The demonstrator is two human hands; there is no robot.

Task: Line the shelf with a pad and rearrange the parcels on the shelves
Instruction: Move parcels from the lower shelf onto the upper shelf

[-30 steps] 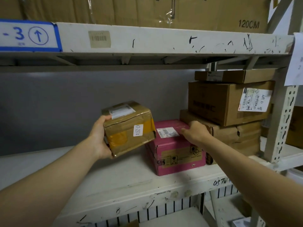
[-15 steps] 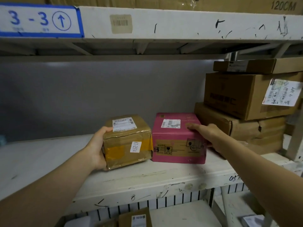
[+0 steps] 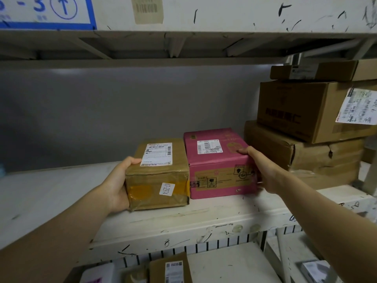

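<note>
**Parcels going into line, mid-shelf:** I am gripping the brown taped parcel (image 3: 159, 176) with my left hand (image 3: 117, 186), thumb hooked over its top edge and palm pressed to its outer side. My right hand (image 3: 263, 170) is clasping the outer side of the pink parcel (image 3: 218, 166), thumb on its lid. Between my two grips the parcels are sitting flat on the shelf (image 3: 61, 190), side by side and touching.

I am judging the rearranging as partly done, since this pair is lined up. But I am seeing no pad under them, only bare, scuffed white board, so the lining looks to be left to do.

Just outside my right hand, a stack of brown cartons (image 3: 306, 156) is rising toward the upper shelf beam (image 3: 224, 15). Behind both grips, a grey back panel (image 3: 122, 109) is closing off the bay. Below my wrists, more parcels (image 3: 171, 268) are lying on a lower level.
</note>
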